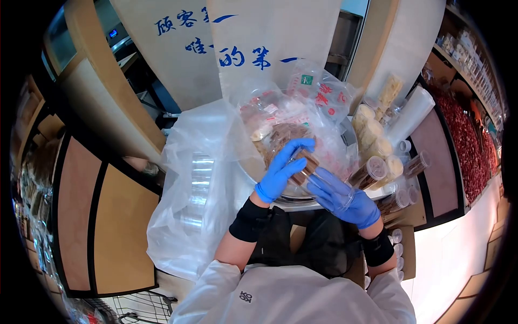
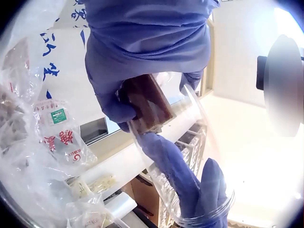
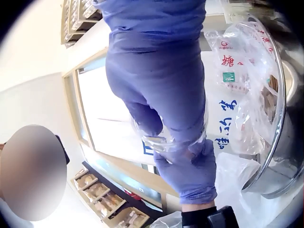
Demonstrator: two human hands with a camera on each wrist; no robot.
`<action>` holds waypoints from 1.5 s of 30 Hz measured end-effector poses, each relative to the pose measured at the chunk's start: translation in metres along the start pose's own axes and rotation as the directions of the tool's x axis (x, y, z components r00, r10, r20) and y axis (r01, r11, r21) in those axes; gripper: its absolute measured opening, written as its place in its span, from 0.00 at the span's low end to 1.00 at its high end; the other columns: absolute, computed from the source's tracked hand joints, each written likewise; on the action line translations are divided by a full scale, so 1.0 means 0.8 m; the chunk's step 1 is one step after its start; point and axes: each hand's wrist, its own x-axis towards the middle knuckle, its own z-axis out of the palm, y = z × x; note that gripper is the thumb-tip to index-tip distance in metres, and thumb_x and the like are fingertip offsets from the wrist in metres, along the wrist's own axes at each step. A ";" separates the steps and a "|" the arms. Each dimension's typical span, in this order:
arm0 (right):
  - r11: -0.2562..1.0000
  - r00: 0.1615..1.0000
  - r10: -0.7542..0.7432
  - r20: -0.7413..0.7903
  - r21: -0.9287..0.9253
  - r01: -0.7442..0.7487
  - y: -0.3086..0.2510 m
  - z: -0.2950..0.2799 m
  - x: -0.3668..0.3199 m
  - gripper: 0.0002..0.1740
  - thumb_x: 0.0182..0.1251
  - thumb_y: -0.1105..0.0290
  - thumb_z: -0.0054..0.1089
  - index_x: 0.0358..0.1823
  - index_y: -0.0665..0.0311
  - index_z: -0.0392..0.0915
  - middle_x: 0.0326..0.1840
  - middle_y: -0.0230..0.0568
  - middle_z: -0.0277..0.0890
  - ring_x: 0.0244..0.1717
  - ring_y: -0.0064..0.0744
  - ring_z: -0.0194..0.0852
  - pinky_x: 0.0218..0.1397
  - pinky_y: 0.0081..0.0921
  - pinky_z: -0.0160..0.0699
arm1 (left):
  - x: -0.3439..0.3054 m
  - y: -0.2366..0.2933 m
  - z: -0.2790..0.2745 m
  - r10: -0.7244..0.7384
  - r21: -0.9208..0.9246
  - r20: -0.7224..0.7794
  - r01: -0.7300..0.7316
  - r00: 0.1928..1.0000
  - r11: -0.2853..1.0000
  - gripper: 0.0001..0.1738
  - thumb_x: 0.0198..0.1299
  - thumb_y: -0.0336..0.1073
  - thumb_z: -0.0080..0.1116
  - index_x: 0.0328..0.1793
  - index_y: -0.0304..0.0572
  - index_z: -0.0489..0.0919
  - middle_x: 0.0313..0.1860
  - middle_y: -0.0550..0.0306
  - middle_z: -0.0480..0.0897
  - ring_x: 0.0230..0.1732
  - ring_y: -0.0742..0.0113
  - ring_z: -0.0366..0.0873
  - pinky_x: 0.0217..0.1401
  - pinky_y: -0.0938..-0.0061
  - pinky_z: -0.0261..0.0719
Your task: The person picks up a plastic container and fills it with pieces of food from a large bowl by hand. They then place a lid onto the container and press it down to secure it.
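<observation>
Both hands wear blue gloves and meet over a wide metal bowl. My left hand (image 1: pixel 278 174) grips a small stack of flat brown pieces (image 2: pixel 148 102), its fingers along the sides. The stack's lower end is at the mouth of a clear plastic jar (image 2: pixel 202 116). My right hand (image 1: pixel 352 206) holds this jar, tilted, with its fingers wrapped round the wall. More brown pieces (image 1: pixel 286 135) lie behind the left hand in the bowl, among crumpled clear bags (image 1: pixel 326 97) with red and green print.
On the right stand several jars with pale contents (image 1: pixel 372 132) and a jar of brown pieces (image 1: pixel 372 171). A large translucent bag (image 1: pixel 167 221) of stacked clear jars (image 1: pixel 199 186) lies left of the bowl (image 1: pixel 249 174). Panels with blue lettering (image 1: pixel 259 58) rise behind.
</observation>
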 end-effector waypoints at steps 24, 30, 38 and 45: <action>-0.189 0.930 -0.327 -0.169 -0.952 -0.240 0.063 -0.184 0.130 0.23 0.58 0.61 0.60 0.53 0.66 0.77 0.49 0.57 0.76 0.50 0.53 0.75 0.59 0.40 0.72 | -0.022 -0.068 -0.086 -0.397 -0.659 -0.429 0.019 0.811 0.752 0.33 0.63 0.57 0.43 0.59 0.34 0.75 0.51 0.48 0.81 0.52 0.55 0.78 0.58 0.62 0.76; -0.394 0.963 -0.271 -0.017 -0.910 -0.127 0.063 -0.137 0.143 0.30 0.58 0.53 0.62 0.56 0.66 0.74 0.60 0.58 0.69 0.61 0.55 0.67 0.64 0.42 0.67 | -0.036 -0.103 -0.124 -0.474 -0.757 -0.258 0.129 0.842 0.640 0.35 0.63 0.57 0.44 0.63 0.31 0.72 0.49 0.43 0.82 0.51 0.50 0.80 0.58 0.58 0.77; 0.689 0.725 -0.639 -0.257 -0.610 0.392 0.081 -0.180 0.179 0.25 0.57 0.65 0.69 0.55 0.68 0.73 0.55 0.47 0.74 0.58 0.40 0.71 0.65 0.36 0.66 | -0.026 -0.087 -0.106 -0.480 -0.724 -0.184 0.213 0.858 0.657 0.31 0.63 0.54 0.46 0.58 0.31 0.75 0.48 0.48 0.81 0.47 0.55 0.80 0.55 0.62 0.78; -0.766 0.974 -0.131 0.183 -0.642 0.018 0.081 -0.200 0.170 0.17 0.65 0.72 0.56 0.54 0.67 0.74 0.51 0.47 0.77 0.58 0.46 0.71 0.67 0.38 0.62 | -0.022 -0.076 -0.094 -0.483 -0.673 -0.287 0.185 0.827 0.716 0.33 0.64 0.55 0.44 0.59 0.31 0.74 0.51 0.49 0.80 0.51 0.57 0.78 0.58 0.62 0.75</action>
